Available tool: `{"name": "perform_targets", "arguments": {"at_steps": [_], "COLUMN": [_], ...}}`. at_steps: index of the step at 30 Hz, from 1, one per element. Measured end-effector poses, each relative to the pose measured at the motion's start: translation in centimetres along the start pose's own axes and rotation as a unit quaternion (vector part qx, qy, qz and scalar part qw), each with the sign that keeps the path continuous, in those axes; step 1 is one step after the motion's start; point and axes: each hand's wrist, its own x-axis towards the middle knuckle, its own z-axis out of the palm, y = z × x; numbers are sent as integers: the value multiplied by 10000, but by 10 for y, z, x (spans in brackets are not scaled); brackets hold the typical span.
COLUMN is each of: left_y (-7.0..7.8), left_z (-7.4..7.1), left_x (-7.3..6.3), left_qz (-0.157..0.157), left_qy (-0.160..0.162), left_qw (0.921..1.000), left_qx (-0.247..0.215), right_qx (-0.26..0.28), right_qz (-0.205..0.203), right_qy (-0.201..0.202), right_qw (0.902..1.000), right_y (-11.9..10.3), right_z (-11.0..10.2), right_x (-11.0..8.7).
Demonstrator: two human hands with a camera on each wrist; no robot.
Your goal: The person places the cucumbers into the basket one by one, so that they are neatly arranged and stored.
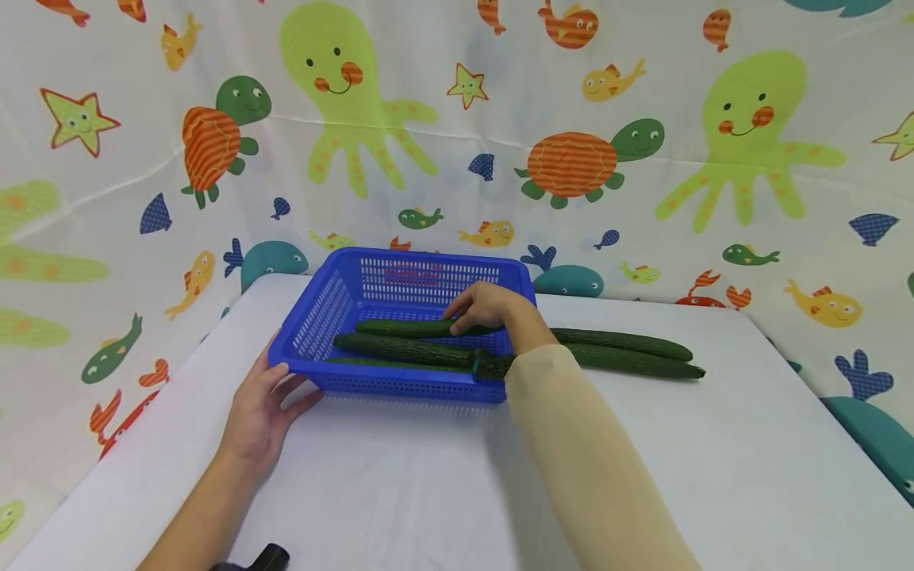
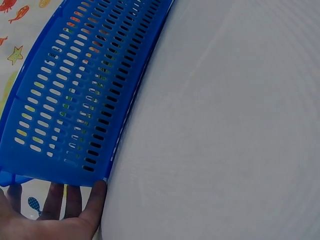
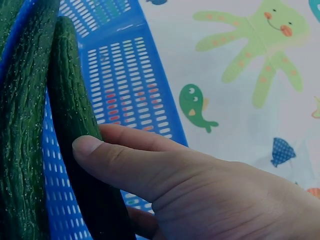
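Note:
A blue plastic basket (image 1: 421,379) with slotted walls sits on the white table. Several long green cucumbers (image 1: 400,346) lie lengthwise inside it. My right hand (image 1: 489,311) reaches in from the right and pinches the rearmost cucumber (image 3: 75,95) between thumb and fingers; its right part is hidden beneath the hand. At the basket's front left corner, my left hand (image 1: 257,416) holds the basket, its fingertips (image 2: 98,189) at the wall's edge. In the right wrist view, a thicker cucumber (image 3: 25,120) runs alongside the pinched one.
Two more cucumbers (image 1: 635,361) lie on the table (image 1: 750,444) just right of the basket. Behind the table hangs a curtain (image 1: 457,182) printed with sea animals. The right sleeve (image 1: 585,444) crosses over the basket's front right corner.

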Motion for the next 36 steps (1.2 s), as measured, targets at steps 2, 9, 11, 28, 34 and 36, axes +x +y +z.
{"name": "perform_targets", "arguments": {"at_steps": [2,9,11,28,34,36], "left_y": [0,1,1,1,1,1], "left_z": [0,-1,-1,1,1,-1], "left_x": [0,1,1,1,2,2], "left_qz": [-10,25,49,-45,-78,-60], "left_qy": [8,-38,-62,16,-11,-16], "left_qw": [10000,10000,10000,9999,9998,9998], "left_qx": [-8,-28,-38,-113,-196,-181], "right_qx": [-3,-20,7,228,367,525], "right_qz": [-15,0,80,155,-152,-290], "right_qy": [-35,-139,-218,-510,-80,63], "right_qw": [10000,9999,9997,9983,9992,9982], "right_y": [1,4,4,7,2,-1], "right_z": [0,-3,-3,2,0,0], "right_x": [1,3,3,1,-4,-6]}}
